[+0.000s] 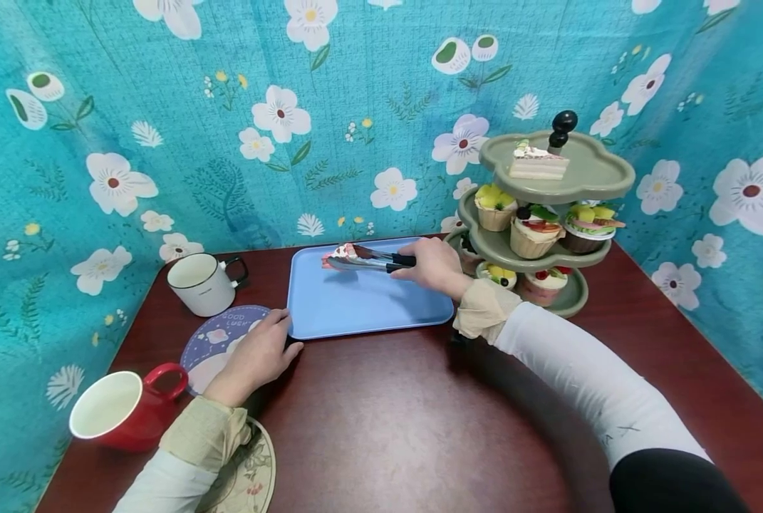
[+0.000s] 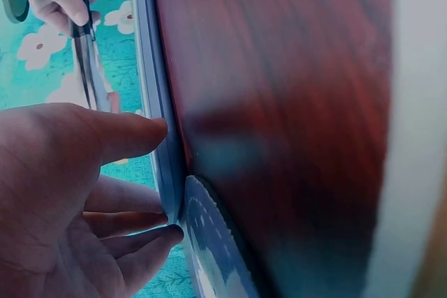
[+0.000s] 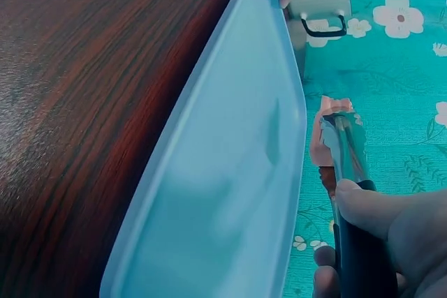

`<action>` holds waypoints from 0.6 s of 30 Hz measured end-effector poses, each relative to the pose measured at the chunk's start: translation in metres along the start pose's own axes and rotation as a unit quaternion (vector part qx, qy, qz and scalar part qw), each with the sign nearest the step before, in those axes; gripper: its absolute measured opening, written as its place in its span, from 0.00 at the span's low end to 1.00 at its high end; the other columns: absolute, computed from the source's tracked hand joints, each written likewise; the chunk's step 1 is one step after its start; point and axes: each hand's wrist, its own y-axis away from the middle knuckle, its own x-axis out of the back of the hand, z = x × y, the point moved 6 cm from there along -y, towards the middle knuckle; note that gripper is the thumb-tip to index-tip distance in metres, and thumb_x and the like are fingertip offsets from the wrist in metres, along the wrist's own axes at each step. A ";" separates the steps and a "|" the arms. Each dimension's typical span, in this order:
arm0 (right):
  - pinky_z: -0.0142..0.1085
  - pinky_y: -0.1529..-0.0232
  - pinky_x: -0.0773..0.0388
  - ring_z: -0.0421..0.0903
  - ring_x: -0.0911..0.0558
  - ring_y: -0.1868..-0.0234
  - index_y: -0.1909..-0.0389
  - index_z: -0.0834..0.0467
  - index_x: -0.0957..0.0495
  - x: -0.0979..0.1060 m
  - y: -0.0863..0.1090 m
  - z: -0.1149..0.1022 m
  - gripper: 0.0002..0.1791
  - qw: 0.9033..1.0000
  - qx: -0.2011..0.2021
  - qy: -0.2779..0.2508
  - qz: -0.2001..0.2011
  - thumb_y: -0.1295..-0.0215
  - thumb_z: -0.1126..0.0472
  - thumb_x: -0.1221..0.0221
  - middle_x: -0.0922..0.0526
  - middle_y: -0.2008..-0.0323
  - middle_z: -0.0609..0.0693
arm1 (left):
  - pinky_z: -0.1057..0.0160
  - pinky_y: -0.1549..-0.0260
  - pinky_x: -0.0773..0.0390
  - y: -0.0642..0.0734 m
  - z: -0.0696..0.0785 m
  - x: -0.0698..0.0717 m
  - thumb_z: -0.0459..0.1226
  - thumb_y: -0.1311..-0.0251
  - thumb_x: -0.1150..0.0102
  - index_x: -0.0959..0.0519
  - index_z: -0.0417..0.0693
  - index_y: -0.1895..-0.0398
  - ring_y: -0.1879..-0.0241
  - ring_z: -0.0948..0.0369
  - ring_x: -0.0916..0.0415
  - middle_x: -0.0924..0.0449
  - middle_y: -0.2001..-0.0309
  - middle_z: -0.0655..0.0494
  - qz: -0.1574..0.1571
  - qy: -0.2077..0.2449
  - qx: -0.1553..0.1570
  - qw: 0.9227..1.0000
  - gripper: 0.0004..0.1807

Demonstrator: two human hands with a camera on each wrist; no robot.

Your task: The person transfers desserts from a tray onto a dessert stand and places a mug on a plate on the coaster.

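Along the near left of the tabletop (image 1: 381,399), partly under the left sleeve (image 1: 204,431), lies a round cream piece with a floral print (image 1: 262,463), plate or mat, I cannot tell which; just beyond, by the tabletop's left edge, stands a red mug (image 1: 127,417), its handle toward the left wrist; next comes a round purple mat (image 1: 211,349), overlapped in the head view by the left hand (image 1: 262,356); that hand has its thumb and fingers apart, the tips touching the left edge of a blue tray (image 1: 355,313), close to the tray's near left corner; the tray lies along the tabletop's far edge; over the tray's right half reaches the right hand (image 1: 435,263), fingers clamped round the black handles of metal tongs (image 1: 371,265); the tongs' tips grip a red-and-white piece of cake (image 1: 343,250), raised above the far left part of the tray; toward the tabletop's far left corner stands a white mug (image 1: 204,292) with a black handle; near the far right corner rises a three-tier green stand (image 1: 602,171), cupcakes (image 1: 531,235) on its lower tiers, a cake slice (image 1: 538,164) on top; behind everything hangs a blue flowered curtain (image 1: 355,92).
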 end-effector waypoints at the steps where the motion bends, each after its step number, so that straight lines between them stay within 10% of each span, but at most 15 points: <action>1: 0.45 0.64 0.19 0.54 0.17 0.47 0.39 0.41 0.21 0.002 0.001 0.000 0.31 1.000 0.002 0.001 0.001 0.44 0.38 0.32 0.18 0.40 0.49 | 0.44 0.38 0.27 0.000 0.000 0.000 0.43 0.36 0.38 0.28 0.29 0.38 0.37 0.42 0.28 0.30 0.35 0.35 0.000 -0.001 0.000 1.000 0.31; 18: 0.39 0.76 0.27 0.51 0.17 0.56 0.40 0.42 0.20 0.061 0.028 -0.001 0.31 1.000 0.005 -0.005 0.018 0.45 0.37 0.32 0.14 0.48 0.52 | 0.44 0.40 0.26 0.001 0.000 0.001 0.43 0.36 0.38 0.27 0.28 0.38 0.38 0.41 0.27 0.30 0.36 0.34 0.002 -0.005 -0.005 1.000 0.30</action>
